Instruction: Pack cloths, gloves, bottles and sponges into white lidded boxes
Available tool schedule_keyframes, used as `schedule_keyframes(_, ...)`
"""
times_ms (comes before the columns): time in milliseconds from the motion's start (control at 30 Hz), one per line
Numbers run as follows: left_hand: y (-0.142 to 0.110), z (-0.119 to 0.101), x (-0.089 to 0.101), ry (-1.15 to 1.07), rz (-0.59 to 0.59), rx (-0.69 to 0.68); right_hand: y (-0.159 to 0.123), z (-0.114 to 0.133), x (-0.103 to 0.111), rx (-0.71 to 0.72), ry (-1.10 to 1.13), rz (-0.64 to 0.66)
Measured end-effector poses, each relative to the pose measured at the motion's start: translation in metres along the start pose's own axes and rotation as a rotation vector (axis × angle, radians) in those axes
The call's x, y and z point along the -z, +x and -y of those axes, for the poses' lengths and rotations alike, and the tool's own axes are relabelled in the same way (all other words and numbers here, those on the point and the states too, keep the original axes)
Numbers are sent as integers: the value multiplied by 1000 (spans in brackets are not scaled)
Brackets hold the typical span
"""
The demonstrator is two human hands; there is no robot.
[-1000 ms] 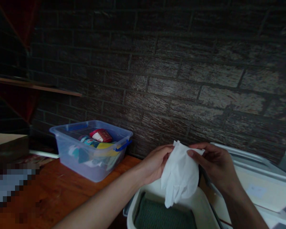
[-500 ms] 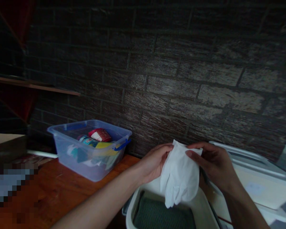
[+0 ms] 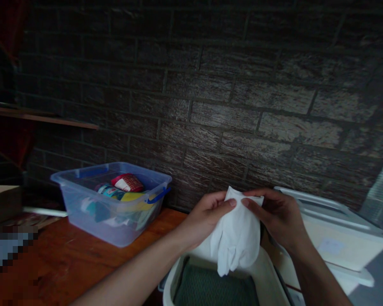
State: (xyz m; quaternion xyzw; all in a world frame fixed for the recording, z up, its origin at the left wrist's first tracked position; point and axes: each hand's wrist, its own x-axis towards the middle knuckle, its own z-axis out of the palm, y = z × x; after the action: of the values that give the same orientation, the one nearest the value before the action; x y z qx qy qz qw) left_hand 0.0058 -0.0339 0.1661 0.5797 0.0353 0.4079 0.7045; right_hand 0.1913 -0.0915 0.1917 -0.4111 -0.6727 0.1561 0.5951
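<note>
A white glove (image 3: pixel 238 238) hangs with its fingers downward between my two hands. My left hand (image 3: pixel 210 214) pinches the left side of its cuff, thumb on the near face. On the cuff's right side, the thumb and fingers of my right hand (image 3: pixel 276 210) are closed. Below the glove stands a white bin (image 3: pixel 172 284), cut off by the bottom of the view. Dark green textured cloth-like material (image 3: pixel 215 287) lies inside the bin, partly hidden behind the glove's fingertips.
A clear plastic tub (image 3: pixel 105 225) with a blue handle holds a red packet (image 3: pixel 127 182) and other items on the wooden table (image 3: pixel 67 272). White lidded boxes (image 3: pixel 341 238) stand at the right. A dark brick wall (image 3: pixel 194 114) rises behind; a shelf (image 3: pixel 41 117) juts at left.
My left thumb has come over the front of the glove's cuff, closer to my right thumb. The whole scene has shifted slightly left in the view.
</note>
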Motion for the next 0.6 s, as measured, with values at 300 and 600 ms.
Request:
schedule_keyframes(300, 1, 0, 3, 130, -113, -30, 3, -1, 0, -6, 23, -82)
schedule_keyframes(600, -1, -11, 1, 285, -130, -86, 8, 0, 13, -69, 137, 51)
